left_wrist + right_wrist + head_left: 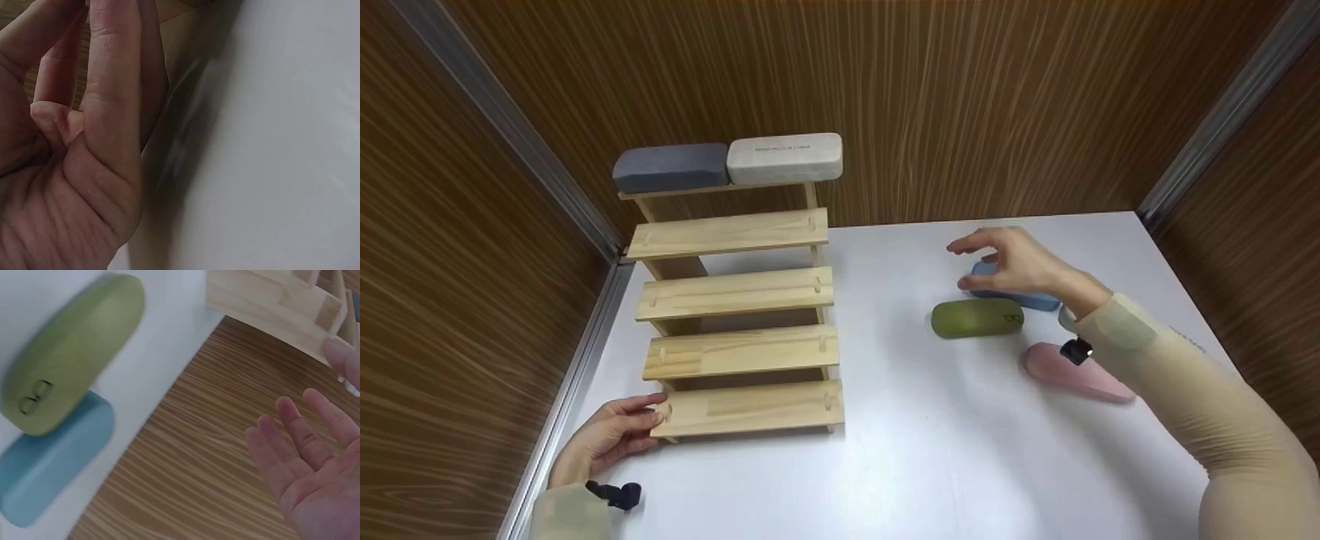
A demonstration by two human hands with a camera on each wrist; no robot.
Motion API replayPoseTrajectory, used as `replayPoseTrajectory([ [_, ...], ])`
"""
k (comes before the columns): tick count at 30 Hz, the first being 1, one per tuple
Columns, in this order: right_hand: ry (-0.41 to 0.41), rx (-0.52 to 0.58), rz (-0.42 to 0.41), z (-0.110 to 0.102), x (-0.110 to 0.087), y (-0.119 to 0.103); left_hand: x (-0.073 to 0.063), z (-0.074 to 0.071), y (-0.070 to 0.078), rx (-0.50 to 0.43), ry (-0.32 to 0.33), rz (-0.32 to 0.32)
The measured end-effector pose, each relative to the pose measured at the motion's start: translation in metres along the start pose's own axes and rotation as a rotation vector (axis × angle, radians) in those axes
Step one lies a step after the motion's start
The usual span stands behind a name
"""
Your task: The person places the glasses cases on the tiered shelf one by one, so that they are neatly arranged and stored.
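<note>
A tiered wooden shelf rack [739, 351] stands on the left of the white table. My left hand [611, 435] pinches the left end of its lowest shelf between thumb and fingers. On the top shelf a dark grey-blue glasses case [671, 167] sits beside a whitish glasses case [785, 159]. My right hand [1009, 262] is held over the table on the right, fingers spread and holding nothing. Below it, partly hidden by the hand, lies a blue glasses case [1039, 301]. A green glasses case [977, 318], with a spectacles print, lies just in front of the blue one.
Nearer the right forearm lies a pink glasses case [1072, 369], partly covered by the sleeve. Another pale item [1066, 318] is mostly hidden behind the right wrist. Brown wood-grain panels [960, 112] with metal corner strips enclose the white table [907, 465] at the back and sides.
</note>
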State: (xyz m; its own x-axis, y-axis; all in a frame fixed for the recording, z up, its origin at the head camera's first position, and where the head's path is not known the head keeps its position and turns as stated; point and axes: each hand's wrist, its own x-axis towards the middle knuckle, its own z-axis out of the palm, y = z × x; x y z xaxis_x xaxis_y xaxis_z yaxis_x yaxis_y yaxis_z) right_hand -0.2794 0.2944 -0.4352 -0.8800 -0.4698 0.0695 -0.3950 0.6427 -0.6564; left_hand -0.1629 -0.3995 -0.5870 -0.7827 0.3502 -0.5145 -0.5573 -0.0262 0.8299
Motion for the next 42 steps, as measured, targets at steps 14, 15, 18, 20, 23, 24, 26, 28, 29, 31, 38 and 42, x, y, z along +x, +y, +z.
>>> replayPoseTrajectory([
  [14,0.025,0.023,0.059,0.029,-0.027,0.045,-0.004,0.000,0.000,0.006,0.007,-0.007],
  [15,0.030,0.024,0.058,0.031,-0.029,0.048,-0.004,-0.001,0.000,0.008,0.008,-0.007],
  [18,0.048,0.004,0.047,0.036,-0.034,0.057,-0.004,-0.001,0.000,0.012,0.009,-0.005],
  [20,0.056,-0.022,0.047,0.039,-0.037,0.063,-0.004,-0.001,0.000,0.013,0.007,-0.003],
  [23,0.060,-0.061,0.054,0.045,-0.041,0.071,-0.003,-0.001,0.000,0.010,0.002,0.002],
  [24,0.060,-0.067,0.055,0.046,-0.042,0.074,-0.003,-0.001,0.000,0.006,0.001,0.002],
  [26,0.061,-0.069,0.067,0.049,-0.045,0.078,-0.003,0.000,0.000,0.002,0.003,0.002],
  [28,0.064,-0.071,0.082,0.052,-0.047,0.082,-0.004,0.000,0.000,0.000,0.007,0.001],
  [29,0.065,-0.072,0.087,0.053,-0.048,0.083,-0.004,0.000,0.000,0.000,0.009,-0.001],
  [31,0.067,-0.075,0.100,0.055,-0.050,0.086,-0.004,0.001,0.000,0.000,0.012,-0.004],
  [38,0.068,-0.077,0.095,0.060,-0.050,0.093,-0.004,0.000,0.000,-0.012,0.018,-0.009],
  [42,0.061,-0.061,0.102,0.063,-0.049,0.096,-0.004,0.000,-0.001,-0.013,0.013,-0.006],
])
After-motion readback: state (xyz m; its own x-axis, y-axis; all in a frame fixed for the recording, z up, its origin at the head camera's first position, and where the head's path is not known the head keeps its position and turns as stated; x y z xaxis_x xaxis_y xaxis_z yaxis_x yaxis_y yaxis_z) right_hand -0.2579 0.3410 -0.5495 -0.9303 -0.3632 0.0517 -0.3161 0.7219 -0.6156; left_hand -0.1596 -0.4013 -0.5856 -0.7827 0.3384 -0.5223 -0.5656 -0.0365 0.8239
